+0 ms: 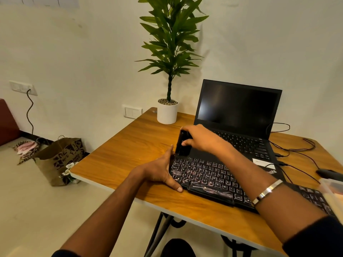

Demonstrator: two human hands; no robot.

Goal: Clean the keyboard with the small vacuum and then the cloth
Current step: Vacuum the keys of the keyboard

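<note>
a paper bag (59, 160) sat on the floor at far left, beside the table (118, 160). on the table's far edge a potted plant (167, 112) stood clear of the work.

the left hand (161, 171) lay spread against the left end of the keyboard (209, 179), fingers straight along its side and thumb at the near corner, most likely to brace it so it would not slide under the tool. it pressed rather than gripped.

just right of that, the right hand (200, 140) came over from the right and held the vacuum (182, 143) upright, fingers curled round its dark body, its lower end at the keyboard's top-left corner. whether the nozzle touched the keys could not be told. starting at a corner would suit a row-by-row sweep, so the vacuuming seemed barely begun.

behind stood an open laptop (239, 112), screen dark, with cables (297, 151) trailing right. a clear box (332, 188) sat at the right edge. no cloth could be picked out in view.
</note>
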